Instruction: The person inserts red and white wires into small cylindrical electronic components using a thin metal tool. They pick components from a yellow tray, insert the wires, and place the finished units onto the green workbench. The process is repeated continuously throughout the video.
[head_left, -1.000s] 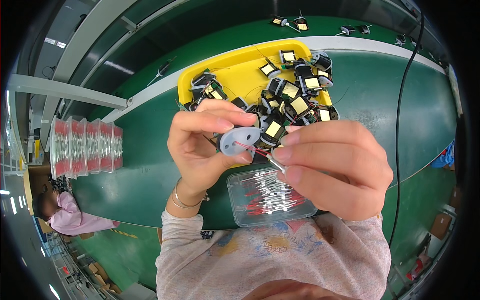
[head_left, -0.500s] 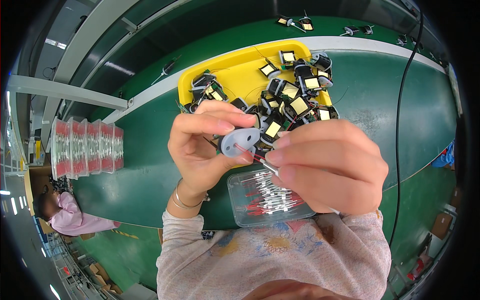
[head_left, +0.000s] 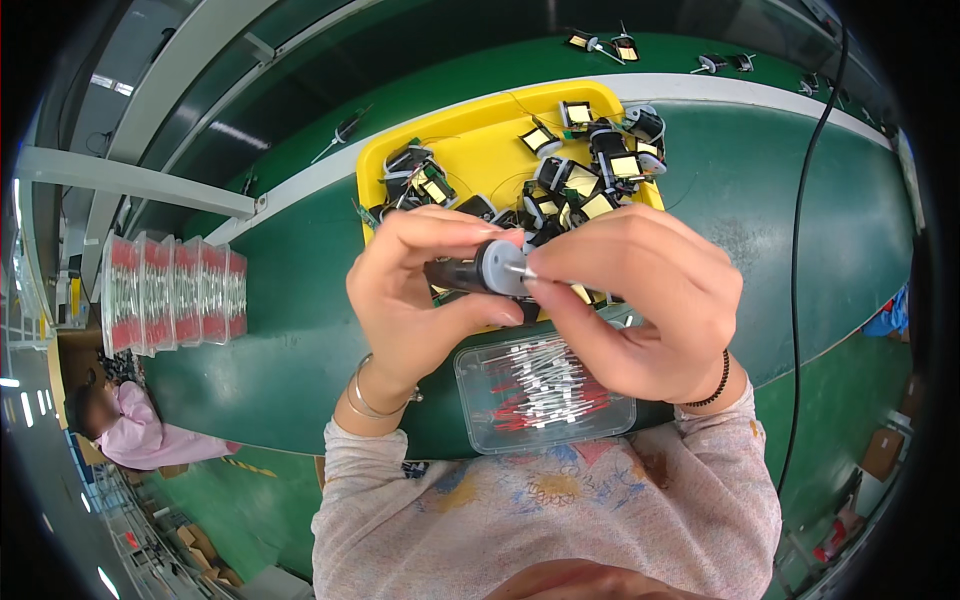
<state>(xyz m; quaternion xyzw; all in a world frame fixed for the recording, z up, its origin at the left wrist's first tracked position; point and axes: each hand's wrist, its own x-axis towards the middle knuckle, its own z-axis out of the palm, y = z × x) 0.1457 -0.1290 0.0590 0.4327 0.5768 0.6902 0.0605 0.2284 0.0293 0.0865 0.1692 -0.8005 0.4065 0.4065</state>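
My left hand (head_left: 420,300) grips a small black part with a grey round disc (head_left: 495,268) at its end, held above the green table. My right hand (head_left: 640,300) meets it from the right, thumb and forefinger pinched on a thin white tube or pin at the disc's centre. Just below the hands lies a clear plastic box (head_left: 545,395) of red and white sleeved pieces. Behind the hands is a yellow tray (head_left: 480,140) heaped with several black coil parts with yellow tape (head_left: 590,180).
A row of clear boxes with red contents (head_left: 170,295) stands at the left. A black cable (head_left: 800,250) runs down the right side. More coil parts (head_left: 600,42) lie beyond the white stripe. Another person in pink (head_left: 130,430) is at lower left.
The disc part has turned from facing me to side-on, and my right fingers have moved up onto its centre. Both hands stay over the clear box.
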